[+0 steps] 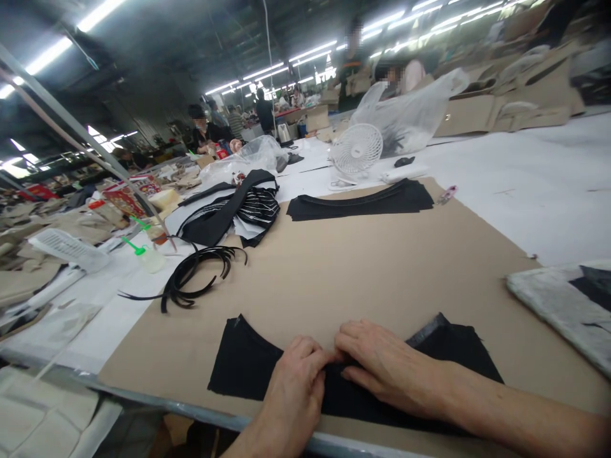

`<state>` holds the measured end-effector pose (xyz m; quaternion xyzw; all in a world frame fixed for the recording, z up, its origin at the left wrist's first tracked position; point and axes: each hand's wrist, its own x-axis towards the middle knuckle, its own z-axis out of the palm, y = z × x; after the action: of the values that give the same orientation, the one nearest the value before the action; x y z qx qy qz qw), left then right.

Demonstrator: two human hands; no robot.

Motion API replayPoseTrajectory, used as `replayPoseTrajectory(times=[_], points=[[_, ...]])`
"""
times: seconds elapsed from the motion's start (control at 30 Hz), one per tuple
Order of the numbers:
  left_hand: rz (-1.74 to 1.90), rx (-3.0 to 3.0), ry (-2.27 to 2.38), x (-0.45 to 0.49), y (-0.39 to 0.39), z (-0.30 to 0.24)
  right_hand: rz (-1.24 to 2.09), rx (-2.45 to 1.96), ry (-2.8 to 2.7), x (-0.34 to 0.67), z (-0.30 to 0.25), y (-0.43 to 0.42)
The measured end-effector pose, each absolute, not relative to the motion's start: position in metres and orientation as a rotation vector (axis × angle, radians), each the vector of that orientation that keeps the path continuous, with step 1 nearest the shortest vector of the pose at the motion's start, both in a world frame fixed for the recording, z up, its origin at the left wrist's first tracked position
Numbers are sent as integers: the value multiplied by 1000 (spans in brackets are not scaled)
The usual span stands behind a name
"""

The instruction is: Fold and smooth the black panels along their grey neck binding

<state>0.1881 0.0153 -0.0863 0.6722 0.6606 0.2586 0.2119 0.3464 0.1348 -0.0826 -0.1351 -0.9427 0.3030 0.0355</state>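
On the far left of the worktable, a red printed box (126, 197) bears writing too blurred to read. Near it stands a small clear bottle (147, 256) with a green cap; its contents cannot be made out. To its right, loose black strips (195, 277) lie at the edge of a brown cardboard sheet (382, 267).

On the near edge of that sheet lies a black cloth piece (243, 366). Its long axis runs left to right and its two upper corners point away from the person. The left hand (296, 388) curls its fingers onto the cloth's top edge; whether they pinch it cannot be told. The right hand (382, 366) lies flat and spread on the cloth, fingers pointing left, touching the left hand.

Farther back sit a stack of black pieces (363, 200), a white fan (357, 149) and a clear plastic bag (415, 114) holding something dark.
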Motion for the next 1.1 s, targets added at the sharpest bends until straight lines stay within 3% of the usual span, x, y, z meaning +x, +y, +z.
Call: replayPoseTrajectory(times=[0.27, 0.53, 1.1], points=[[704, 1877, 1855, 189, 16, -84, 968, -386, -2870, 352, -82, 135], [781, 2629, 1795, 185, -11, -118, 706, -159, -2914, 364, -88, 133], [623, 2730, 1814, 189, -4, -110, 541, -152, -2945, 383, -89, 145]])
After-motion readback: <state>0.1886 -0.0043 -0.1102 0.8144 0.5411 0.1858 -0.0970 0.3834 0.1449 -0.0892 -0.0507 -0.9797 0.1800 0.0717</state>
